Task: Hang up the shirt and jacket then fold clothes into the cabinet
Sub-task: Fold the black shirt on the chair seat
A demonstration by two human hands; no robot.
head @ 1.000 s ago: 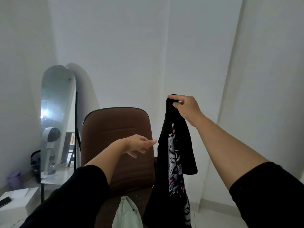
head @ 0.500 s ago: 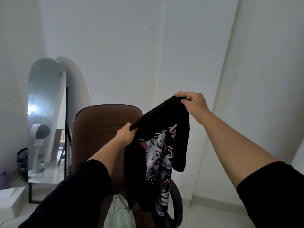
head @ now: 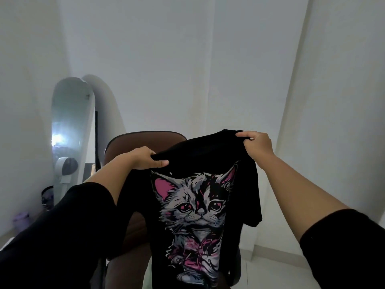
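A black T-shirt (head: 200,151) with a grey and pink kitten print hangs spread in front of me, print facing me. My left hand (head: 145,158) grips its top edge at the left shoulder, and my right hand (head: 257,146) grips the top edge at the right shoulder, slightly higher. One short sleeve droops below my right forearm. The shirt's lower part runs out of the bottom of the view and hides most of the chair seat behind it.
A brown office chair (head: 125,142) stands right behind the shirt. A tall arched mirror (head: 70,130) leans on the left wall, with a small purple container (head: 20,219) near its foot. White walls close the corner; pale floor tiles (head: 277,268) show at lower right.
My left hand reached over and took hold of the shirt's top edge. Both hands then pulled apart, and the shirt went from hanging bunched under my right hand to spread with the print facing me.
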